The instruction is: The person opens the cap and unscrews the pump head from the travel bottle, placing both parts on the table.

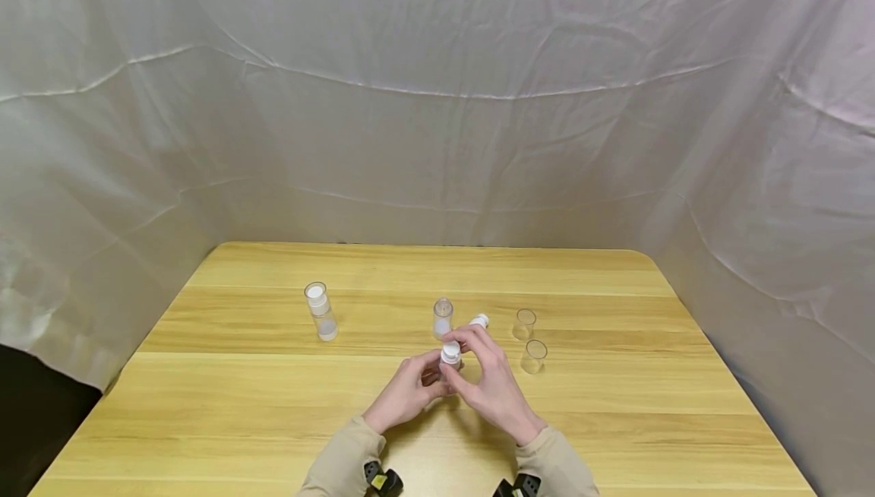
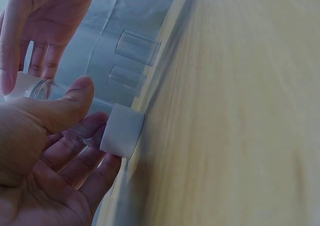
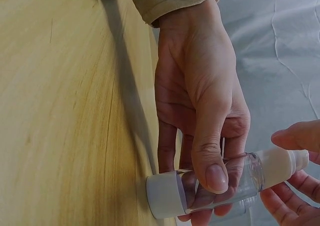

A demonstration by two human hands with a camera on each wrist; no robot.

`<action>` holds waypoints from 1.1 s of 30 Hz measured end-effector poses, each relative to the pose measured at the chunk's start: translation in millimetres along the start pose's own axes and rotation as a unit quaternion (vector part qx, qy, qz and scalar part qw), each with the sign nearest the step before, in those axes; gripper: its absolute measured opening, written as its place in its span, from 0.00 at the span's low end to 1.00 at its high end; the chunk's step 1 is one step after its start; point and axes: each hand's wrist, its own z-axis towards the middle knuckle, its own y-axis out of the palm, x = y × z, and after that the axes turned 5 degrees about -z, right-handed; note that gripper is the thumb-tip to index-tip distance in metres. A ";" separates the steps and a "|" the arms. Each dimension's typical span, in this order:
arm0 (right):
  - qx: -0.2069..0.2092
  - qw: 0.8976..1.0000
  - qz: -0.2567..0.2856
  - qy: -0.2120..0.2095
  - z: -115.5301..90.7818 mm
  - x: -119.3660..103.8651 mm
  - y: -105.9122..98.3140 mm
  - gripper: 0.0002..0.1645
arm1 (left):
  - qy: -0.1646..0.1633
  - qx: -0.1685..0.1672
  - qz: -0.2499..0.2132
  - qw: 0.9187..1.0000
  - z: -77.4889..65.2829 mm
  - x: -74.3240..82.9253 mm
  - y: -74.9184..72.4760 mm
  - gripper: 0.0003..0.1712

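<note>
A clear bottle (image 3: 237, 188) with a white base (image 3: 165, 196) and a white pump top (image 1: 450, 353) stands upright between my hands at the middle of the table. My left hand (image 1: 409, 393) grips its clear body, thumb on the near side and fingers behind, as the right wrist view shows. My right hand (image 1: 494, 387) pinches the white top between thumb and fingers. Close behind them stands a clear bottle (image 1: 443, 318) with white at its bottom. A white pump piece (image 1: 481, 321) partly shows behind the right hand's fingers.
To the right on the wooden table (image 1: 649, 390) stand two clear caps, a farther one (image 1: 524, 324) and a nearer one (image 1: 534, 357). Further left is another clear bottle (image 1: 320, 310) with a white top inside a clear cap. Grey cloth (image 1: 437, 140) hangs around the table.
</note>
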 end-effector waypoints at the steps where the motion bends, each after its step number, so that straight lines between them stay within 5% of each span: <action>1: -0.001 1.000 0.001 0.001 0.0 -0.3 0.1 0.23 | -0.001 0.000 0.000 1.000 0.0 0.1 0.1 0.23; 33: 0.000 1.000 -0.003 0.004 0.1 0.3 -0.5 0.22 | -0.009 0.001 0.000 1.000 -0.3 0.3 -0.4 0.24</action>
